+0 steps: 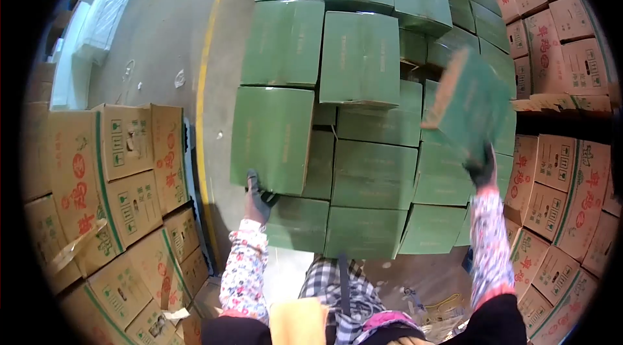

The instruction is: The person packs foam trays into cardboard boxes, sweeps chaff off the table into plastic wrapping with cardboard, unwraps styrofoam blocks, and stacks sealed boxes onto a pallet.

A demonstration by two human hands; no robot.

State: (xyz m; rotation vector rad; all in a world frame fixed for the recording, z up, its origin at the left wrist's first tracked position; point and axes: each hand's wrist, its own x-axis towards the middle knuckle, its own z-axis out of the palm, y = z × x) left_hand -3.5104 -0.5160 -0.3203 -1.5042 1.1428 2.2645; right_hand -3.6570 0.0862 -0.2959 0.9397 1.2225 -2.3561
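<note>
Over the right side of the green carton stack [373, 174], the right hand [481, 166] grips a tilted carton [477, 101]; at its left, the left hand [259, 199] touches a corner carton [272, 139], finger closure unclear.

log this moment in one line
gloved left hand: touching near-left green cardboard box, lower edge | gloved right hand: holding tilted green cardboard box

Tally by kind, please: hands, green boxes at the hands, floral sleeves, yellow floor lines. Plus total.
Hands: 2 (left hand, right hand)
Green boxes at the hands: 2 (left box, touched; right box, held, blurred)
Floral sleeves: 2 (left sleeve, right sleeve)
Yellow floor line: 1
Total: 7
</note>
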